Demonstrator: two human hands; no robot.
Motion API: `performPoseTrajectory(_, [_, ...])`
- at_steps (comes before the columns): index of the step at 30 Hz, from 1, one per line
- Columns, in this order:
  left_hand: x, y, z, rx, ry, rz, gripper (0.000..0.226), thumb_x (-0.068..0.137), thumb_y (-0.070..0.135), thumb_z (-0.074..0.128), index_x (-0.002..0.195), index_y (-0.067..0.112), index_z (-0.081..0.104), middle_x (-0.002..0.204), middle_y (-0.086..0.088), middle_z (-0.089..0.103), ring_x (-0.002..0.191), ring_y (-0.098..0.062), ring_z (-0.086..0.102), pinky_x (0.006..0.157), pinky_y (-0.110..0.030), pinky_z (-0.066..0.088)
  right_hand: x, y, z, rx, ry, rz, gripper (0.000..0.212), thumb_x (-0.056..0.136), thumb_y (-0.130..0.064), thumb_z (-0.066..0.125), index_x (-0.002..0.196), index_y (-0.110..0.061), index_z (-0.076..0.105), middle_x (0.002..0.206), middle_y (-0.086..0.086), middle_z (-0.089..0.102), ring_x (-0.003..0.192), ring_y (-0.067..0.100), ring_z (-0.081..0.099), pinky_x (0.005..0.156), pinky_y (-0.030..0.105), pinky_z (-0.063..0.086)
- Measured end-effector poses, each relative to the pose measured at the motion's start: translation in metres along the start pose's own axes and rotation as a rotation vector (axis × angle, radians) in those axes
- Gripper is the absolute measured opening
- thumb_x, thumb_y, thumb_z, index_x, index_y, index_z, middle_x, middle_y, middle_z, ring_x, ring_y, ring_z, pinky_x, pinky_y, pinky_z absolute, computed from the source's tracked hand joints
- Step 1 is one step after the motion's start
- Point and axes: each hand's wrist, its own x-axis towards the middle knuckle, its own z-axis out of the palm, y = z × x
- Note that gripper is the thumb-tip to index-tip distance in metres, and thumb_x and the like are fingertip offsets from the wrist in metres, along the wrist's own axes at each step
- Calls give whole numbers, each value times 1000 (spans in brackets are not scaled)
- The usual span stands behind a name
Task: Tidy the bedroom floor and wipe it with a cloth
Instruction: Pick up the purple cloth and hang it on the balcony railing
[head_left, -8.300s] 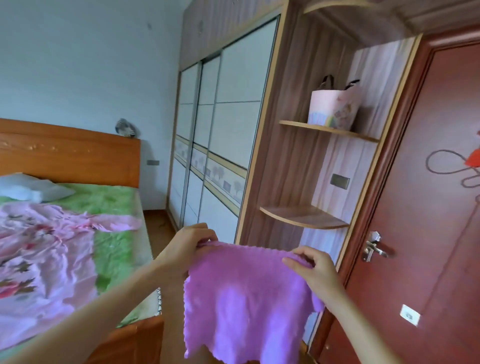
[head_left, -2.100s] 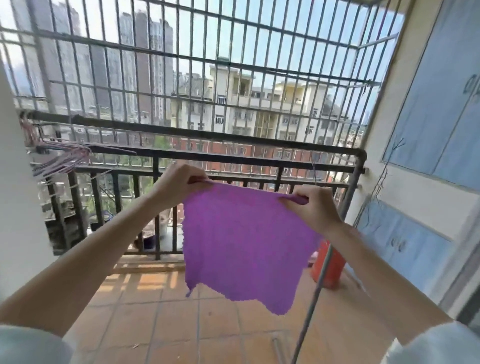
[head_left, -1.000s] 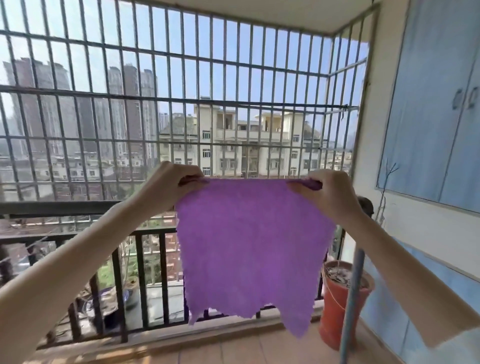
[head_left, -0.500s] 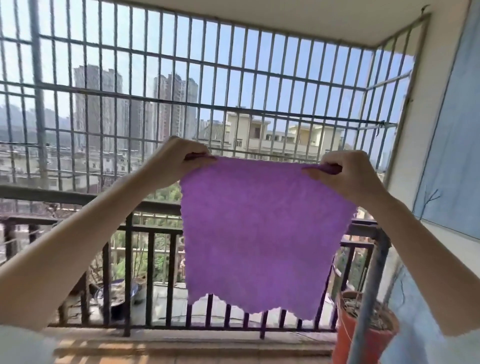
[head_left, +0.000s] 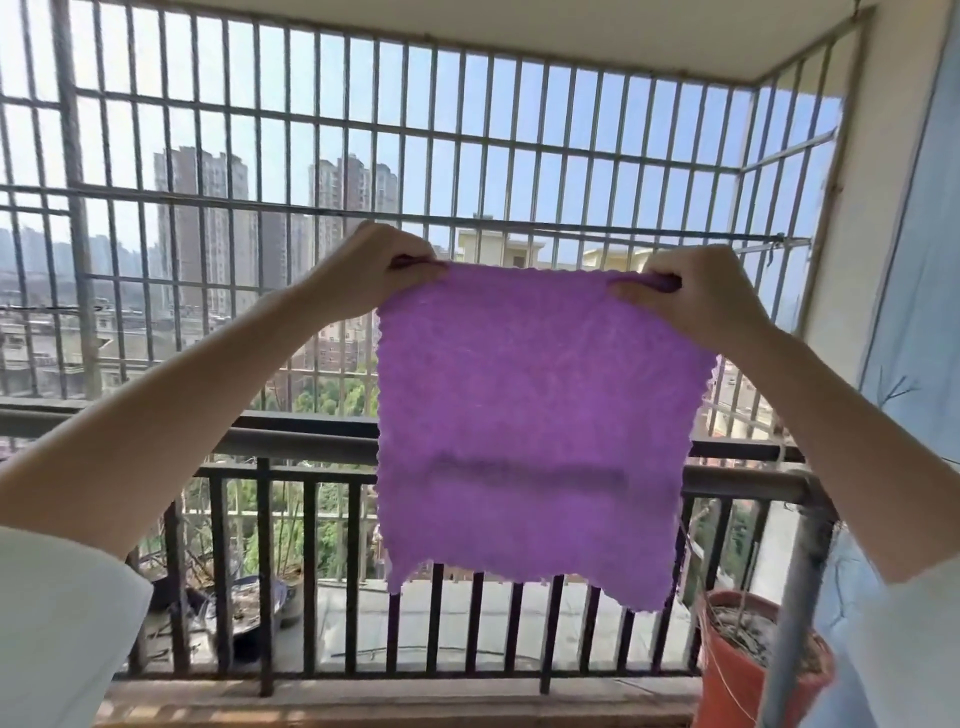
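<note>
A purple cloth (head_left: 530, 415) hangs spread flat in front of me on a balcony. My left hand (head_left: 369, 270) grips its top left corner and my right hand (head_left: 696, 296) grips its top right corner. Both arms are raised and stretched forward, so the cloth's top edge is pulled taut at about the height of a thin horizontal bar (head_left: 519, 226) of the window grille. The cloth's lower edge hangs free in front of the dark balcony railing (head_left: 291, 441).
A metal window grille (head_left: 311, 119) closes off the balcony above the railing. An orange plant pot (head_left: 743, 665) stands at the lower right beside a grey pole (head_left: 800, 597). A blue cabinet (head_left: 914, 260) lines the right wall. Dark pots (head_left: 249, 613) sit beyond the railing.
I carried the cloth from the bedroom to the balcony. Over the last second both hands have raised it higher and slightly right, toward the grille.
</note>
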Motion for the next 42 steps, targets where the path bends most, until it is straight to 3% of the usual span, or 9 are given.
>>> performPoseTrajectory(8, [8, -36, 47, 19, -131, -68, 25, 91, 25, 56, 82, 6, 68, 58, 4, 58, 54, -8, 53, 58, -12, 35, 0, 19, 41, -173, -58, 72, 56, 76, -64, 55, 54, -14, 44, 47, -7, 37, 46, 7, 37, 50, 21, 24])
performPoseTrajectory(12, [2, -49, 71, 55, -229, -117, 28, 90, 31, 55, 82, 7, 68, 68, -4, 64, 64, -18, 60, 69, -26, 47, -7, 29, 65, -154, -137, 111, 53, 76, -58, 63, 57, -10, 50, 49, -5, 43, 50, 10, 43, 56, 25, 33])
performPoseTrajectory(18, [-21, -49, 99, 92, -478, -159, 28, 92, 38, 49, 67, 26, 53, 62, 7, 54, 59, -11, 55, 66, -23, 46, -22, 35, 87, -72, -445, 200, 40, 78, -53, 64, 67, -15, 56, 61, -6, 48, 57, 9, 46, 53, 19, 30])
performPoseTrajectory(23, [-35, -39, 112, 32, -565, -136, 22, 94, 27, 51, 81, 16, 64, 71, 10, 57, 64, -2, 51, 67, -17, 40, -38, 34, 103, -19, -709, 248, 25, 86, -36, 63, 92, -12, 65, 72, -10, 52, 65, 3, 47, 56, 11, 31])
performPoseTrajectory(27, [-43, -26, 116, 26, -623, -88, 18, 93, 27, 53, 91, 15, 66, 80, 8, 59, 69, -1, 51, 64, -11, 40, -46, 30, 108, -23, -725, 233, 18, 87, -31, 63, 96, -16, 66, 80, -13, 57, 74, 1, 53, 63, 10, 37])
performPoseTrajectory(31, [-50, -20, 115, 39, -622, -74, 20, 94, 29, 53, 99, 14, 66, 83, 11, 60, 72, -3, 52, 63, -8, 39, -53, 26, 109, 32, -714, 240, 9, 87, -23, 64, 93, -18, 69, 84, -8, 62, 80, 5, 60, 79, 25, 51])
performPoseTrajectory(36, [-47, 5, 97, -156, -532, -95, 27, 97, 25, 44, 104, 11, 65, 90, 5, 63, 77, -1, 57, 73, -5, 42, -55, 9, 96, 118, -702, 204, 10, 89, -16, 61, 93, -19, 69, 88, -5, 64, 81, 6, 59, 70, 15, 45])
performPoseTrajectory(39, [-49, 10, 85, -133, -549, -76, 22, 92, 36, 49, 102, 27, 66, 94, 14, 62, 86, -2, 58, 86, -17, 47, -56, -4, 78, 128, -706, 153, 9, 90, -18, 61, 96, -20, 68, 85, -11, 61, 78, -3, 55, 64, 9, 40])
performPoseTrajectory(42, [-60, -7, 76, -175, -467, -108, 24, 75, 69, 44, 85, 52, 58, 91, 23, 62, 87, 5, 58, 89, -28, 48, -60, -10, 49, 109, -654, 132, 10, 89, -23, 61, 98, -22, 67, 86, -11, 63, 77, -4, 55, 63, 6, 40])
